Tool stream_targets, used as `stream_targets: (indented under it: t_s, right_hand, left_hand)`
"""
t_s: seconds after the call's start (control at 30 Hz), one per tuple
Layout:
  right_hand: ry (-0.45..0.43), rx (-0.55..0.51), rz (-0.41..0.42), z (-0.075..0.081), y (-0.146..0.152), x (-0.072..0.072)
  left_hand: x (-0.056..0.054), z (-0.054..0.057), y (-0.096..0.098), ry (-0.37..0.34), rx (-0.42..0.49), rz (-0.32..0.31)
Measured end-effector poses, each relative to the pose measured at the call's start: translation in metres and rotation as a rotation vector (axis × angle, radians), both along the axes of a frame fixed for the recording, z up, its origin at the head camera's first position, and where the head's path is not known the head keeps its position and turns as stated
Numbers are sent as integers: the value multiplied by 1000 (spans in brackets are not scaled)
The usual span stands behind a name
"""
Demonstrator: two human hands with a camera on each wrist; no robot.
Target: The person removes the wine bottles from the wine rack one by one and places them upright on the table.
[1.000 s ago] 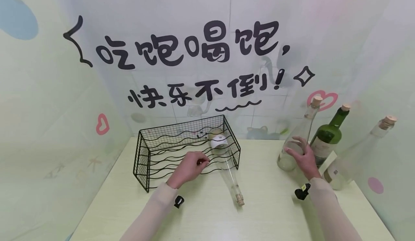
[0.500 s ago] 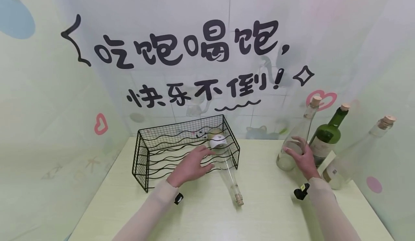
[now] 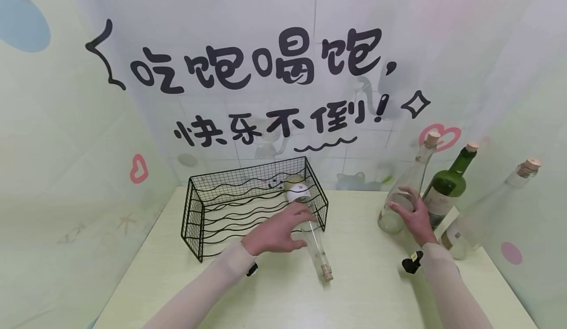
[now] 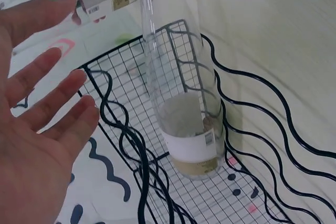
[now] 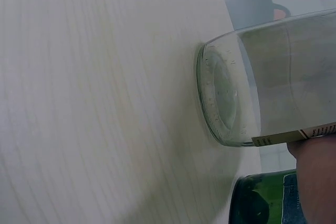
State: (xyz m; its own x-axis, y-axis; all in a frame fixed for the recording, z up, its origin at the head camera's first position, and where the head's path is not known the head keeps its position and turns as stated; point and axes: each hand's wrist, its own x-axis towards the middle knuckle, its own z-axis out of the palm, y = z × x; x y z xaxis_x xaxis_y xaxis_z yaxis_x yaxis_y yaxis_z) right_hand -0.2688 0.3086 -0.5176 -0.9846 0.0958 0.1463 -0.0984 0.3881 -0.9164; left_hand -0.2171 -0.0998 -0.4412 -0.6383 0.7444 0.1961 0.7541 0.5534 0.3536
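Observation:
A clear corked glass bottle (image 3: 320,254) lies in the black wire rack (image 3: 189,211), its base at the back and its corked neck out over the table. My left hand (image 3: 278,228) is spread over this bottle's middle; in the left wrist view the fingers (image 4: 68,95) look apart from the glass. At the right, my right hand (image 3: 415,218) holds a second clear corked bottle (image 5: 289,72), thumb on one side and fingers round the other. That bottle stands upright, base on or very near the table.
A green wine bottle (image 3: 449,184) stands just behind the right hand, and another clear corked bottle (image 3: 480,216) stands right of it. The rack's left wavy slots hold nothing. A printed backdrop (image 3: 248,4) encloses the table (image 3: 354,289).
My left hand has uncurled and moved right, from over the rack's middle to above the lying bottle. The right hand and its bottle have stayed put.

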Motion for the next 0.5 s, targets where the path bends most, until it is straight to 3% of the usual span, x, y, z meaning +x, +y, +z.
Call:
stream_targets:
  t_s: [0.23, 0.5]
  right_hand:
    - [-5, 4, 5, 2, 0, 1]
    - [-20, -3, 6, 1, 1, 1]
  left_hand:
    - [3, -5, 21, 9, -133, -112]
    - [2, -19, 44, 121, -330, -167]
